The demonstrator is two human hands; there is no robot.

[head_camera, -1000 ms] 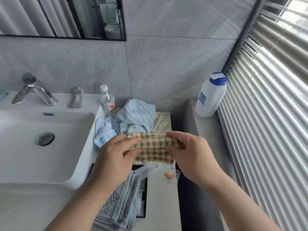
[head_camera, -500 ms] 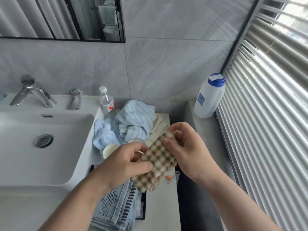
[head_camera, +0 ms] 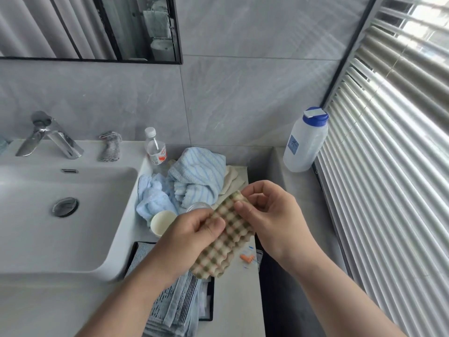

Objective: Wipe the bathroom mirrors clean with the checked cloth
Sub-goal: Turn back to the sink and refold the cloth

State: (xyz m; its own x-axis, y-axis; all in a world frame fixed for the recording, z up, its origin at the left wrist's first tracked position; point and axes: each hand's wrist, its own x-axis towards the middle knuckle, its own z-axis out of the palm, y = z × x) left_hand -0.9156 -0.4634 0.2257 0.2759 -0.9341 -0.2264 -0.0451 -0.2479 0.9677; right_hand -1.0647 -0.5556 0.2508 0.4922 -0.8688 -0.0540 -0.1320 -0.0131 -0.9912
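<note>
Checked cloth [head_camera: 226, 237] pinched by left hand [head_camera: 192, 237] and right hand [head_camera: 269, 215], centre frame; probably folding before wiping mirror [head_camera: 90, 26], upper left.

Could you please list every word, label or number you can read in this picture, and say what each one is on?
"水": on the blue square label of the white jug with the blue cap, by the blinds.
Red print on the label of the small clear bottle behind the basin: too small and blurred to read.
No other writing shows; the checked cloth held in the left hand and right hand bears none.
</note>
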